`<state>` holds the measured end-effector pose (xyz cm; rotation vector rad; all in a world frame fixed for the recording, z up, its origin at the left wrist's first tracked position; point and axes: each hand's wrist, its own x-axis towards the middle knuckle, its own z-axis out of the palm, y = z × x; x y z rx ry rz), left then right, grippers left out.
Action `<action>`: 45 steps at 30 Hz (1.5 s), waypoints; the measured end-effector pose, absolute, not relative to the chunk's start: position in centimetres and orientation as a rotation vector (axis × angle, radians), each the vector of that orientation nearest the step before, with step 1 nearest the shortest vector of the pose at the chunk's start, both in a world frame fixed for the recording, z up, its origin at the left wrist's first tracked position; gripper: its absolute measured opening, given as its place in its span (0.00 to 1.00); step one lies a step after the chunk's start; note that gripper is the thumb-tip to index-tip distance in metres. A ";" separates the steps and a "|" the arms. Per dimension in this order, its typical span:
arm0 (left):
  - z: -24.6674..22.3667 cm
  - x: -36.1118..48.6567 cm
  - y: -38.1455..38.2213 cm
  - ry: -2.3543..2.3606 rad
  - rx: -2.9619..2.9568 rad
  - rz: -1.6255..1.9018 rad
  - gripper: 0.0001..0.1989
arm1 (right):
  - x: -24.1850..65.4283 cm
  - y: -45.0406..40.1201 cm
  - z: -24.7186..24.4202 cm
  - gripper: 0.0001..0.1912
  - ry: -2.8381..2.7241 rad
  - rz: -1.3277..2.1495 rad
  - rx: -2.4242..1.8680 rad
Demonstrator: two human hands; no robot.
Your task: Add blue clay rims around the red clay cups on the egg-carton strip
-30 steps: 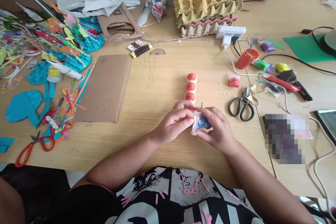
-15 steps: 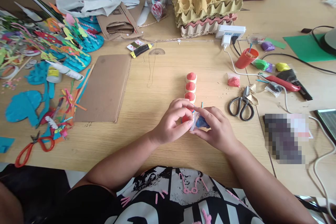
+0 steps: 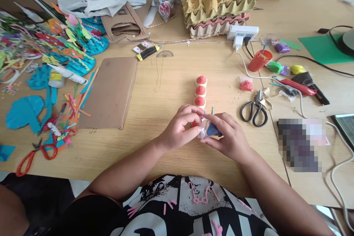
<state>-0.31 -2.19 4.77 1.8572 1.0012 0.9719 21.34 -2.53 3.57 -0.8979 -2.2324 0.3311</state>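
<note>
Both my hands are together over the table, at a small clear plastic bag of blue clay (image 3: 213, 129). My right hand (image 3: 231, 137) is closed around the bag from the right. My left hand (image 3: 181, 129) is closed too, its thumb and fingers pinching the bag's open-looking clear end. A bit of blue shows near the left fingertips; I cannot make out its shape. Just beyond my hands stands a row of pale cups with red clay tops (image 3: 200, 90). The nearest red pieces are partly hidden by my left hand. A short blue stick (image 3: 212, 110) lies beside the row.
Black-handled scissors (image 3: 254, 112), a bag of red clay (image 3: 246, 84) and a red cup (image 3: 260, 61) lie to the right. Cardboard (image 3: 108, 92) and orange-handled scissors (image 3: 35, 155) are on the left. Egg trays (image 3: 215, 7) and a power strip (image 3: 243, 33) stand at the back.
My hands have barely moved. The bag's clear end has shifted slightly left and down, and more of the blue clay shows between my hands.
</note>
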 end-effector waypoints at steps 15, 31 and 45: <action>5.3 -0.1 -2.9 1.104 2.191 1.315 0.04 | 20.9 -4.0 4.1 0.24 -1.941 -0.067 -0.932; 4.8 0.5 -3.9 0.986 2.539 1.283 0.08 | 19.3 -4.4 4.8 0.12 -2.190 0.168 -0.923; 5.3 0.2 -3.6 0.988 1.994 1.240 0.08 | 20.9 -3.5 4.5 0.25 -2.002 0.153 -0.930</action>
